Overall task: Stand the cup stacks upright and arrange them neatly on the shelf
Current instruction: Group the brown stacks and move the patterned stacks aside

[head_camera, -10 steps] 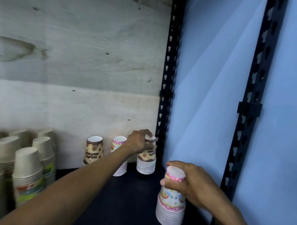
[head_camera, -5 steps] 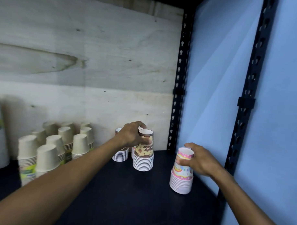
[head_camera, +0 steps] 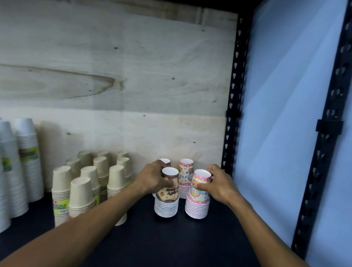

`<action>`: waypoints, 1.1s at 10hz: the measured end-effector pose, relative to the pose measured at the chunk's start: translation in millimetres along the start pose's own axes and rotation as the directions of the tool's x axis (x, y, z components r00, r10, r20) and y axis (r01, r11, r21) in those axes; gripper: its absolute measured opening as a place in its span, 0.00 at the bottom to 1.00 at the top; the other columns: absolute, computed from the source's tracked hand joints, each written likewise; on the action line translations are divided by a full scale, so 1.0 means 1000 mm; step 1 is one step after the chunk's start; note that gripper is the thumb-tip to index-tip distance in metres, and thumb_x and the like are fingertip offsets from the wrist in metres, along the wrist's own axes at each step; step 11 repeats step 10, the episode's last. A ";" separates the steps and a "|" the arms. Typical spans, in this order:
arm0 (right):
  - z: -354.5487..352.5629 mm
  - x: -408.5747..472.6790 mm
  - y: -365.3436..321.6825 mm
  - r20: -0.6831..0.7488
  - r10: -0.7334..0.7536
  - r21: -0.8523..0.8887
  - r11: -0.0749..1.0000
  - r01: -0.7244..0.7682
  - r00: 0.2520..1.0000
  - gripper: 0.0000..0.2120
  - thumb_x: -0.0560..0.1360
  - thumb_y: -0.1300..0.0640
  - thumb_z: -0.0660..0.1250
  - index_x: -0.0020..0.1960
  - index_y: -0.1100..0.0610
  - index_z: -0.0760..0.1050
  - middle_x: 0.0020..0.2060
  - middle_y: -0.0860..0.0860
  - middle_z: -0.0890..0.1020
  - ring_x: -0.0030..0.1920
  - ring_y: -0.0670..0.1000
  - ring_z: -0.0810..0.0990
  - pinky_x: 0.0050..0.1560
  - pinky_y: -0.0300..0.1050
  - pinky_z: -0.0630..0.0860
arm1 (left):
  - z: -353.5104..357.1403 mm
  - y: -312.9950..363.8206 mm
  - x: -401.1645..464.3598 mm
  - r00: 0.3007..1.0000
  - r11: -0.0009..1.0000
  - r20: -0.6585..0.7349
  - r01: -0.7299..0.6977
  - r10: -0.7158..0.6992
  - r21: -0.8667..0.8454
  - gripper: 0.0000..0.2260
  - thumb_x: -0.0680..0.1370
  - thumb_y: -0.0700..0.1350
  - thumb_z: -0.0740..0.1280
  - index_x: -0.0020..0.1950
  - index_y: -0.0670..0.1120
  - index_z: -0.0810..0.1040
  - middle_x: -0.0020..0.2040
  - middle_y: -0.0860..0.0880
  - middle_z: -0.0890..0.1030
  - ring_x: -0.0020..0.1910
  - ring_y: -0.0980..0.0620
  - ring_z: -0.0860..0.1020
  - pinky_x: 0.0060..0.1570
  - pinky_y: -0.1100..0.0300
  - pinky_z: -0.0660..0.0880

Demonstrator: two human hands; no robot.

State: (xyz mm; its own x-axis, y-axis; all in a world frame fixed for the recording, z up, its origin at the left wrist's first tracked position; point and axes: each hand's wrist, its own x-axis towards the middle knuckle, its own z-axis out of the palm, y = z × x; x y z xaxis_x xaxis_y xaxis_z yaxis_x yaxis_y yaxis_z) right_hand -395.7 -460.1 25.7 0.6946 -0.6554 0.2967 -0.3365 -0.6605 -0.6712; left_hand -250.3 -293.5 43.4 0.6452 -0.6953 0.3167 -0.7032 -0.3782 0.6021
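Plywood [head_camera: 113, 71], pale and knotted, forms the back wall of the bay, and a light blue sheet [head_camera: 281, 117] closes the right side between two black perforated uprights [head_camera: 234, 95]. Below them runs the dark shelf [head_camera: 167, 243] on which everything stands.

At the far left, tall white cup stacks [head_camera: 14, 163] rise well above the rest, some wearing a green label band. Next to them, towards the middle, is a cluster of shorter beige cup stacks [head_camera: 81, 196], all upside down and upright in rough rows.

Near the back right corner four small printed stacks stand in a tight group, rims down. The front brown stack [head_camera: 166, 201] is gripped by the left hand [head_camera: 151, 180], whose fingers curl round the upper cups from the left side; the stack's base sits on the shelf. Just beside it to the right, the front pink stack [head_camera: 197, 200] is held by the right hand [head_camera: 217, 184], thumb and fingers wrapped round its top cup, with the stack tilted slightly to the left. Behind these, a second pink stack [head_camera: 185, 173] stands against the plywood, and a second brown stack [head_camera: 164, 163] is mostly hidden behind the left hand.
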 end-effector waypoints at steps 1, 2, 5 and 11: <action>0.010 0.007 -0.001 0.038 -0.040 0.051 0.998 0.038 0.998 0.30 0.67 0.53 0.79 0.66 0.53 0.71 0.56 0.47 0.80 0.49 0.46 0.79 0.49 0.40 0.77 | 0.002 -0.008 0.001 1.000 0.999 -0.004 0.017 -0.017 -0.038 0.20 0.68 0.45 0.78 0.58 0.50 0.76 0.55 0.50 0.81 0.50 0.53 0.78 0.51 0.62 0.74; 0.017 0.010 -0.001 0.065 -0.061 0.110 0.993 0.053 0.996 0.29 0.68 0.56 0.79 0.66 0.52 0.71 0.53 0.45 0.79 0.47 0.43 0.79 0.46 0.35 0.76 | 0.003 -0.015 0.000 0.999 0.998 -0.013 0.038 -0.039 -0.049 0.22 0.69 0.45 0.78 0.61 0.48 0.76 0.57 0.48 0.82 0.53 0.51 0.79 0.54 0.59 0.76; 0.032 0.006 0.028 0.260 0.040 0.069 0.996 -0.060 0.965 0.32 0.69 0.56 0.78 0.70 0.54 0.68 0.54 0.46 0.82 0.49 0.44 0.81 0.48 0.43 0.80 | 0.015 -0.025 -0.004 0.994 0.989 0.019 0.114 -0.112 -0.093 0.34 0.65 0.44 0.80 0.67 0.46 0.69 0.59 0.47 0.81 0.57 0.48 0.80 0.59 0.51 0.77; 0.035 0.011 0.038 0.238 0.023 0.031 0.999 -0.031 0.971 0.35 0.72 0.46 0.74 0.74 0.53 0.65 0.64 0.51 0.78 0.59 0.49 0.80 0.62 0.51 0.77 | 0.006 -0.016 -0.014 0.991 0.991 0.037 0.132 -0.130 -0.039 0.29 0.69 0.44 0.78 0.66 0.43 0.70 0.64 0.46 0.79 0.60 0.49 0.78 0.59 0.59 0.73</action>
